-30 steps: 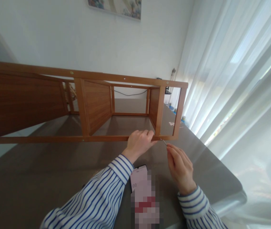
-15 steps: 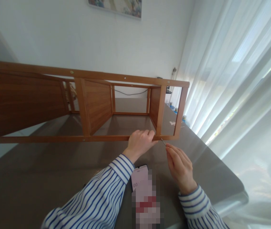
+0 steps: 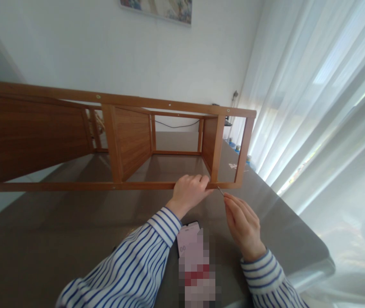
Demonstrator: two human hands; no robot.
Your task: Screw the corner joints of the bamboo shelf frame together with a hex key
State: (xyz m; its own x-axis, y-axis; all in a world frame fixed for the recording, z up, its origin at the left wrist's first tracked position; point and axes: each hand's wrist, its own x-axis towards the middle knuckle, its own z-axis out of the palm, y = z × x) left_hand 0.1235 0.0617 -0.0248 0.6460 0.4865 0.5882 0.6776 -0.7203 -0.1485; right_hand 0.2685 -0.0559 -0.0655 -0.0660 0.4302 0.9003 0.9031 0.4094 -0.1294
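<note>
A brown wooden shelf frame [image 3: 213, 145] lies on its side across the table, with bolt holes along its rails. My left hand [image 3: 190, 190] is closed round its lower near rail, just left of an upright crosspiece. To the right, my right hand [image 3: 243, 222] pinches a slim metal rod that looks like a hex key [image 3: 221, 191]. Its tip meets the lower rail beneath that crosspiece, and the fingers hide its other end. A phone [image 3: 189, 241] with a lit pink screen, partly blurred out, lies on the table below my hands.
The grey-brown table [image 3: 285, 231] has a rounded corner at the right. Sheer white curtains [image 3: 313, 85] hang along that side. Small blue-based items [image 3: 237, 148] and paper scraps [image 3: 232, 166] are behind the frame. A black cable [image 3: 176, 127] runs along the wall.
Almost nothing differs. The view has shifted very slightly; both hands keep their places at the lower rail, with the tool tip still against it.
</note>
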